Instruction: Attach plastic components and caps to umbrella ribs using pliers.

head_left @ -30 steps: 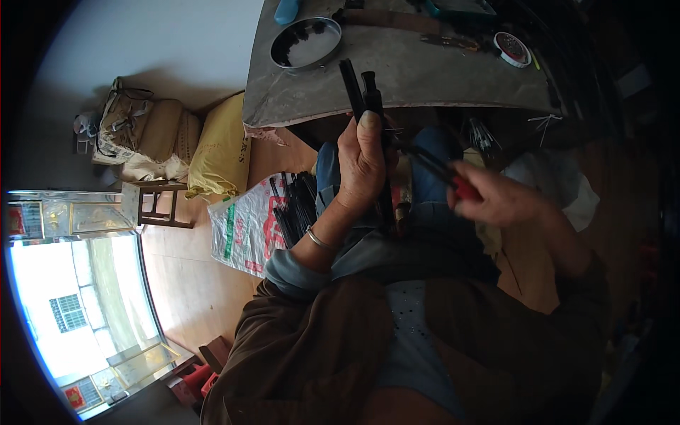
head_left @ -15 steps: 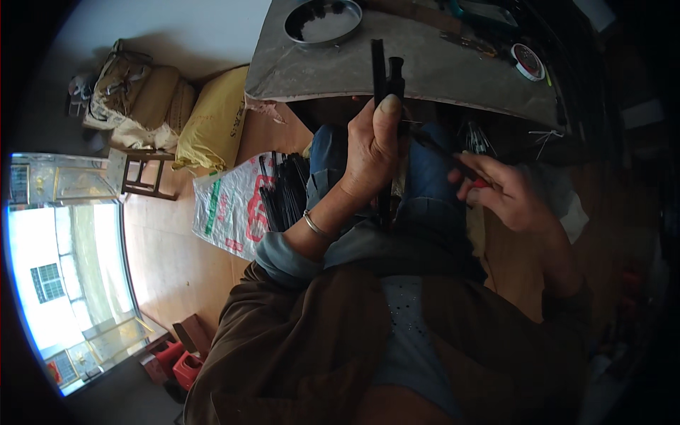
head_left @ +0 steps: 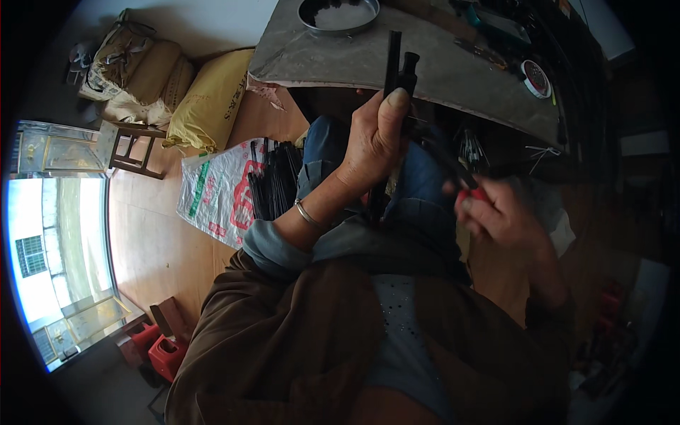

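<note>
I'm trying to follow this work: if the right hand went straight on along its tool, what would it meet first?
Led by its red-handled tool, the right hand would probably first meet the long black pieces in the left hand, though depth is unclear.

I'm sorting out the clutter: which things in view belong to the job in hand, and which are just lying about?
In the job:
black pieces, in the left hand
red-handled tool, in the right hand
probably the black strips on the white sack

Apparently lying about:
yellow sack
wooden stool
red plastic items
metal dish on the table, untouched; its role is unclear
</note>
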`<action>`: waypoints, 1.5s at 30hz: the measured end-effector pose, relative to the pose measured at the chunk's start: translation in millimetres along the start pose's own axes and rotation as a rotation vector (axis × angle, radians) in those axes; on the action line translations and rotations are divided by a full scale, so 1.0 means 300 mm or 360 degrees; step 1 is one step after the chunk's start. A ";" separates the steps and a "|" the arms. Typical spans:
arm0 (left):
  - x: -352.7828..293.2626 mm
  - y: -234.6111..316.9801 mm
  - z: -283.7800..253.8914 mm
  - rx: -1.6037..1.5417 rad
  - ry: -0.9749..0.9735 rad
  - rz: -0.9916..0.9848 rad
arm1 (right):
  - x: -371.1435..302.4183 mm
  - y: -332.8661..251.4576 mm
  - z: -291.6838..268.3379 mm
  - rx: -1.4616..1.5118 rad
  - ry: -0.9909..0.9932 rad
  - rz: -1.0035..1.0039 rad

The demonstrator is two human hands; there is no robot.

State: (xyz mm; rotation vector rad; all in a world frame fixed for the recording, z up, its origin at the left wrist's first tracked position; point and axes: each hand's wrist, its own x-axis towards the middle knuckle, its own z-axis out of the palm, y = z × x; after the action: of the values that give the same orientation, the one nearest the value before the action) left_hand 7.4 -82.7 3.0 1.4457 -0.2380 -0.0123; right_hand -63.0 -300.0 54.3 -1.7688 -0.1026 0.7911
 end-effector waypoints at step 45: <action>0.013 0.001 -0.006 -0.0292 -0.0213 -0.0170 | 0.190 -0.015 0.051 -0.0006 0.0649 -0.0252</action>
State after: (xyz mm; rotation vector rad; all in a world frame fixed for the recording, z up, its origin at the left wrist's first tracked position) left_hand 11.4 -81.4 3.8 1.2745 -0.2621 -0.2135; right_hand -26.2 -260.4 30.3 -1.8654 0.0281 0.3069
